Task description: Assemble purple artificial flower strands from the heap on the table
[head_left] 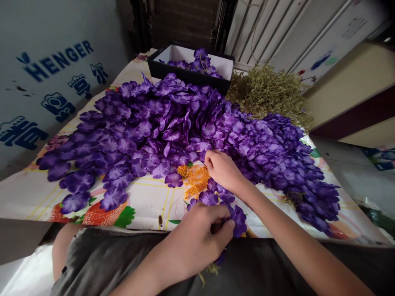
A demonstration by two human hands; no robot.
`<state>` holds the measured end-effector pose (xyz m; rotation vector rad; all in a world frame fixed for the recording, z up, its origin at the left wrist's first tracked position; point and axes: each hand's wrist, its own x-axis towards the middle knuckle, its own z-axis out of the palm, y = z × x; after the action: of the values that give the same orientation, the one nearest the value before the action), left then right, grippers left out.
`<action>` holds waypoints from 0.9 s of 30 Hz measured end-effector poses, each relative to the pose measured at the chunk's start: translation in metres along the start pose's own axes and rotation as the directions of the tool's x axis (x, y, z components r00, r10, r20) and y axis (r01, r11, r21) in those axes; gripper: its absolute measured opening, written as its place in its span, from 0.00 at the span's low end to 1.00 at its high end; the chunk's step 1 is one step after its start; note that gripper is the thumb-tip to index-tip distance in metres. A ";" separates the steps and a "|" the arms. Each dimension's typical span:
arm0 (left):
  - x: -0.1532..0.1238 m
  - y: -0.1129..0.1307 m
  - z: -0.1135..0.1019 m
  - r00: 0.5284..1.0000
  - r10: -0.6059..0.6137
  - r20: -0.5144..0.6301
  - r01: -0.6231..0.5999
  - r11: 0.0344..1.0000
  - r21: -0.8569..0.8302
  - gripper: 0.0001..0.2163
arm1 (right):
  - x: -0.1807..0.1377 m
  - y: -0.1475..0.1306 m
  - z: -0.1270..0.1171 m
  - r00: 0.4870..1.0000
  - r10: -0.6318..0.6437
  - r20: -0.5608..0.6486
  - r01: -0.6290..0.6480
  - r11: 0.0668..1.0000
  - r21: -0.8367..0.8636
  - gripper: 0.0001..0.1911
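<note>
A large heap of purple artificial flower blossoms (160, 131) covers most of the floral-print oilcloth (148, 205). My left hand (200, 234) is at the near edge, its fingers closed around a purple blossom cluster (239, 221) with a thin stem that hangs below. My right hand (224, 170) pinches at the heap's front edge, fingertips down among the blossoms, right next to a small bunch of orange filler sprigs (194, 180). What the right fingers hold is hidden.
A black box with a white lining (191, 68) holds more purple blossoms at the far end. Dried green-yellow filler (265, 94) lies to its right. A blue-lettered wall (58, 61) stands on the left, and a cabinet (348, 90) on the right.
</note>
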<state>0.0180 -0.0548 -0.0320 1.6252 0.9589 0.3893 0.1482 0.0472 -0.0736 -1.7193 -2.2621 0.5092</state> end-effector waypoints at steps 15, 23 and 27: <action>-0.001 0.004 -0.005 0.997 -0.007 -0.071 0.009 0.999 0.032 0.13 | -0.124 0.035 -0.014 0.989 0.117 -0.091 -0.103 0.984 0.142 0.11; 0.002 0.002 -0.006 0.993 -0.033 -0.110 0.043 0.995 0.092 0.14 | -0.132 0.034 -0.001 0.987 0.117 -0.107 -0.113 0.993 0.047 0.15; 0.004 0.002 -0.006 0.994 -0.038 -0.106 0.049 0.994 0.102 0.14 | -0.131 0.033 0.001 0.989 0.096 -0.115 -0.090 0.994 0.054 0.14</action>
<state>0.0167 -0.0479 -0.0292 1.6889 1.1077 0.4029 0.2114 -0.0712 -0.0874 -1.7881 -2.0799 0.4649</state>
